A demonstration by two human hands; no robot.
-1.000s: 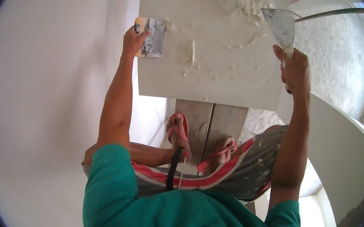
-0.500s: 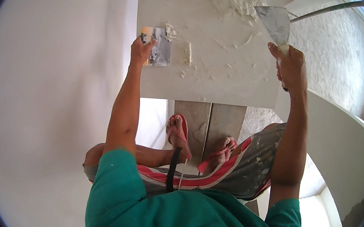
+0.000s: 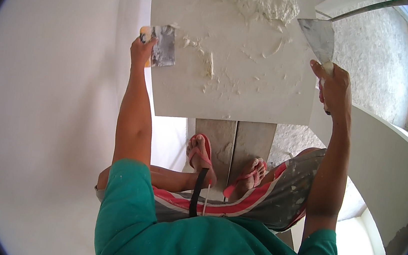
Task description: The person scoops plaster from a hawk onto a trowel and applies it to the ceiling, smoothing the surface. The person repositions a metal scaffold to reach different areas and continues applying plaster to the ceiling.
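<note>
My left hand (image 3: 142, 51) is closed round the yellowish handle of a wide, flat scraper (image 3: 165, 47). Its grey blade, smeared with white, overlaps the left edge of a pale board (image 3: 187, 95). Off the board's right edge, my right hand (image 3: 336, 87) grips the handle of a putty knife (image 3: 320, 37), its flared metal blade pointing up and to the left. A thick heap of white putty (image 3: 258, 0) covers the far part of the board. Small crumbs and a narrow strip of putty (image 3: 209, 65) lie scattered nearer its middle.
A smooth white wall (image 3: 50, 110) runs along my left. Under my sandalled feet are grey planks (image 3: 219, 129), with rough floor (image 3: 372, 61) far below at right. A curved pale ledge (image 3: 378, 142) and a thin dark rod (image 3: 368, 11) are also on the right.
My left hand and the scraper have moved left to the board's edge. My right hand with the putty knife has shifted slightly right and nearer to me.
</note>
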